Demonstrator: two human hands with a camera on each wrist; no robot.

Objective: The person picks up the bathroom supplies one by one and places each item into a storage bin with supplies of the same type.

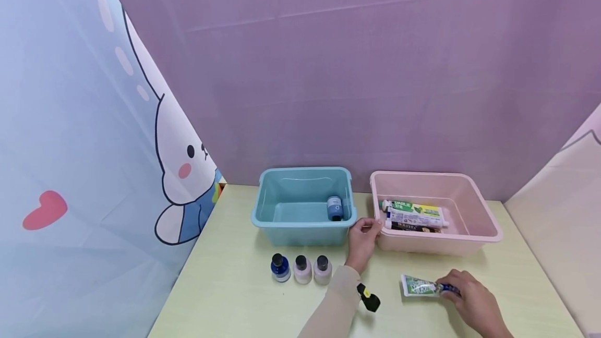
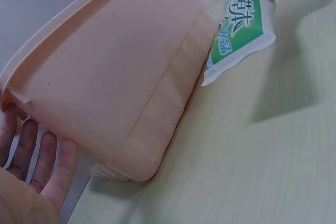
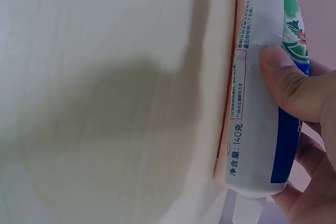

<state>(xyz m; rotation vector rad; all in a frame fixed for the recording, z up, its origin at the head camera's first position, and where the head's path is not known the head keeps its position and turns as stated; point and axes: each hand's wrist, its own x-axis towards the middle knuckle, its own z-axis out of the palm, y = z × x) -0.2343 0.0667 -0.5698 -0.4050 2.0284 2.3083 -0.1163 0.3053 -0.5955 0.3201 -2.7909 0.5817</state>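
My right hand (image 1: 471, 299) grips a green, white and blue toothpaste tube (image 1: 420, 286) above the table in front of the pink bin (image 1: 432, 243). In the right wrist view, the thumb presses the tube's white printed back (image 3: 257, 87). My left hand (image 1: 363, 241) holds the pink bin's near left corner; its fingers (image 2: 44, 156) reach under the rim in the left wrist view. Inside that bin, several toothpaste tubes (image 1: 418, 216) lie along the left side.
A teal bin (image 1: 300, 234) stands at left with a blue bottle (image 1: 335, 207) inside. Before it are a dark blue bottle (image 1: 280, 269) and two pale pink bottles (image 1: 302, 271) with black caps. A purple cloth wall (image 1: 357, 77) rises behind the bins.
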